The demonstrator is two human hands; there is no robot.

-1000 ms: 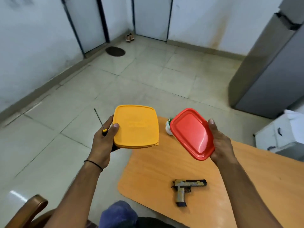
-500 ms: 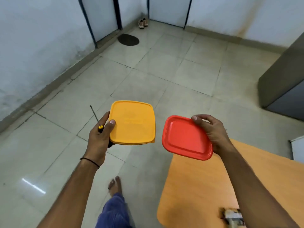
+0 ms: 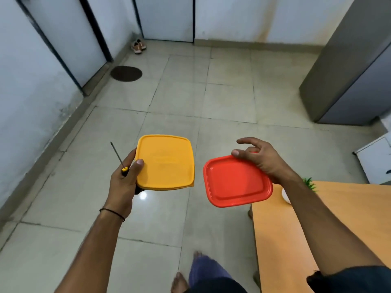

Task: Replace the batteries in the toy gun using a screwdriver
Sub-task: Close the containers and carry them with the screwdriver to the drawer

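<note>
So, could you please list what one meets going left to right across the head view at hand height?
left hand → yellow container → red lid → right hand → wooden table

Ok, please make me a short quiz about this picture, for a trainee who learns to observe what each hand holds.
1. Which hand holds the screwdriver together with the yellow box? A) left hand B) right hand C) neither
2. True or false: the red lid lies flat on the table.
3. Fill in: on the floor near the far door stands a pair of ___.
Key: 1. A. 2. False: the right hand holds the red lid up in the air. 3. shoes.
</note>
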